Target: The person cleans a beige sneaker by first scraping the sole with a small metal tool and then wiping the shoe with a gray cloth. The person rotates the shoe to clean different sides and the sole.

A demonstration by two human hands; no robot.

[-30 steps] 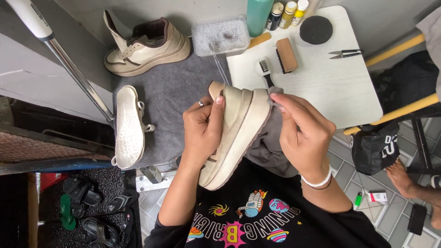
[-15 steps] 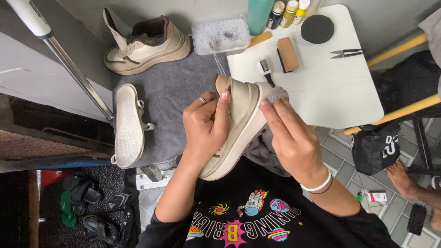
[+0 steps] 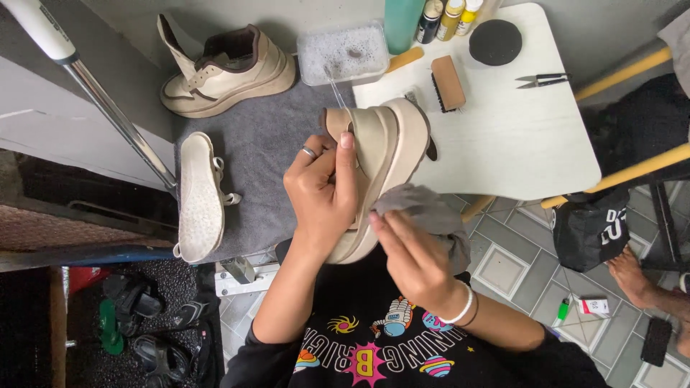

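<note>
My left hand (image 3: 321, 192) grips a cream platform shoe (image 3: 384, 154), held on its side with the thick sole facing right. A ring shows on one finger of that hand. My right hand (image 3: 417, 260) presses a grey cloth (image 3: 424, 212) against the lower part of the sole near the heel. The shoe hangs above the edge between a grey mat (image 3: 266, 154) and a white table (image 3: 517, 136).
A second cream shoe (image 3: 226, 72) and a pale sandal (image 3: 199, 197) lie on the mat. A tub of soapy water (image 3: 343, 52), bottles (image 3: 431, 18), a brush (image 3: 447, 81), a black round pad (image 3: 494, 42) and scissors (image 3: 544, 79) sit on the table. Another person's foot (image 3: 636, 276) rests at right.
My right hand with the cloth has slid from the toe end of the sole down toward the heel. The shoe has tilted a little in my left hand.
</note>
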